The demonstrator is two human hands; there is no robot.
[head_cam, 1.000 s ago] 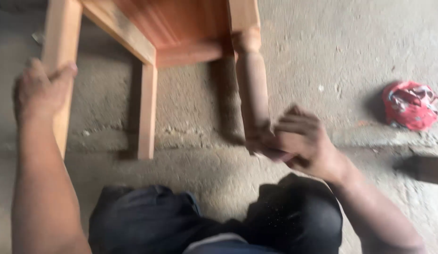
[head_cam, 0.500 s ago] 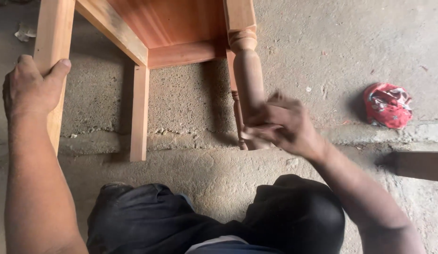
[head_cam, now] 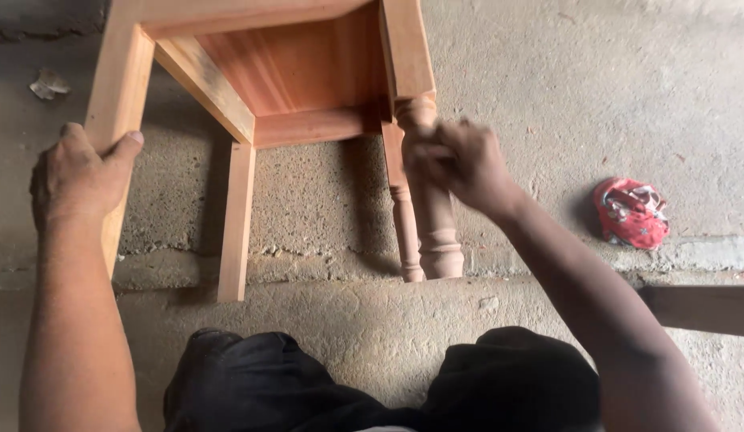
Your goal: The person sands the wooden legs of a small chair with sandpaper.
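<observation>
Here, your left hand wraps around a square wooden leg of the stool, thumb on the inner face and fingers closed around the outer edge. The stool lies tipped on the concrete floor, its underside facing you and its legs pointing toward your knees. Your right hand closes around the upper part of the turned leg, just below the square block where that leg meets the frame; the hand is blurred, so you cannot tell whether it holds anything against the wood. A second turned leg stands just behind. A crumpled red cloth lies on the floor, well apart to the right.
</observation>
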